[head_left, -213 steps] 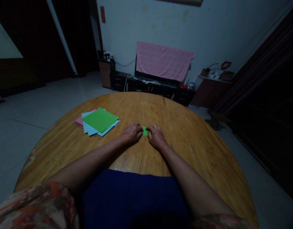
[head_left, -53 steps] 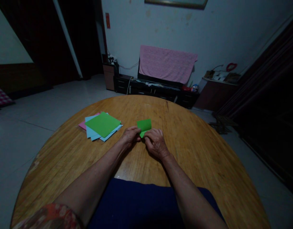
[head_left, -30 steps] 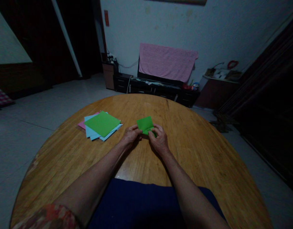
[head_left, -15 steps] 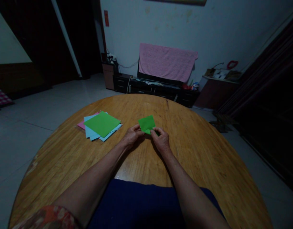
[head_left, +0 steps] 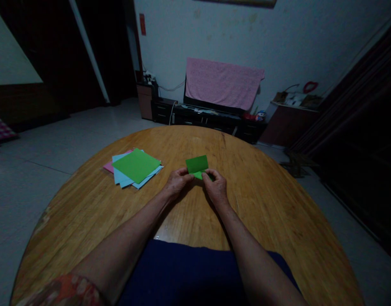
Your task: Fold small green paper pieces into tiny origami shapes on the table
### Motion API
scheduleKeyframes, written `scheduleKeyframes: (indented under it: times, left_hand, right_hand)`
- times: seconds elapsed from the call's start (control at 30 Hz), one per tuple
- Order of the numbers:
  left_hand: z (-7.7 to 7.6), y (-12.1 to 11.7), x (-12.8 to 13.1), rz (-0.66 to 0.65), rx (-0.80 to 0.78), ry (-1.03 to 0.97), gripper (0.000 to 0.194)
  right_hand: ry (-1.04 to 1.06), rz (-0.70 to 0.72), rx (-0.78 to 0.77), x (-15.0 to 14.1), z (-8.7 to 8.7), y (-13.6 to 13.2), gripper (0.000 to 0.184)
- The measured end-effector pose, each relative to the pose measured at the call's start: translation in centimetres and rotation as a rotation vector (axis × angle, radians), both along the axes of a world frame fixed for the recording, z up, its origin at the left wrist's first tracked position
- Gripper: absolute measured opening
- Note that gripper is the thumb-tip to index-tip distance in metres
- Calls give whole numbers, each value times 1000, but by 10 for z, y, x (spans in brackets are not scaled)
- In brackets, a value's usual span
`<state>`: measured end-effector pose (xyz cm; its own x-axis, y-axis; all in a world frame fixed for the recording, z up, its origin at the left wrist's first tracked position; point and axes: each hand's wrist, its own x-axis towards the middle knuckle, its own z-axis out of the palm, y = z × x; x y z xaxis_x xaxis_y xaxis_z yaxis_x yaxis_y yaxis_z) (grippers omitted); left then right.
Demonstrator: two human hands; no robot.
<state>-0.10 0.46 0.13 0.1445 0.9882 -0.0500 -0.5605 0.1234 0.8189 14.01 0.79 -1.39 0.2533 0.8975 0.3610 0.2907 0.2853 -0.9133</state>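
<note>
At left, paper stack (head_left: 136, 170) on wooden table (head_left: 262, 204): green sheet (head_left: 137, 163) on top, blue sheets (head_left: 119, 177) and pink sheet (head_left: 108, 167) beneath. Right of that, pinches left side of small folded green paper (head_left: 197, 164) with left hand (head_left: 177, 181), closed thumb-to-finger. Has that paper between both hands, tilting far half up. Pinches right side with right hand (head_left: 217, 185), closed likewise.

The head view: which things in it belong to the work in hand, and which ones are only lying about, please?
In the work:
- green paper, creased, held between left hand and right hand
- table, under the hands
- paper stack, probably, as more sheets

Seemingly just about:
- pink towel
- red heart-shaped thing
- red picture strip
</note>
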Motion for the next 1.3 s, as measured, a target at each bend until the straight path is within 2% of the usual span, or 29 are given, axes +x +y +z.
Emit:
scheduleKeyframes:
  times: [0.13,0.43,0.7,1.1,1.3]
  left_hand:
    - [-4,0,-2,-31,-42,16,24]
    - [-1,-1,-1,-3,-100,110,13]
    - [7,-6,8,99,-143,68,9]
    - [12,-10,10,116,-141,96,10]
    - [12,-10,8,103,-124,98,11]
  right_hand:
    - [10,1,-11,0,0,0,26]
    - [14,-4,26,-1,3,-2,24]
    - [138,31,-36,-3,-5,2,26]
    - [290,78,-76,-5,-10,4,26]
    - [252,66,-73,-6,-7,3,26]
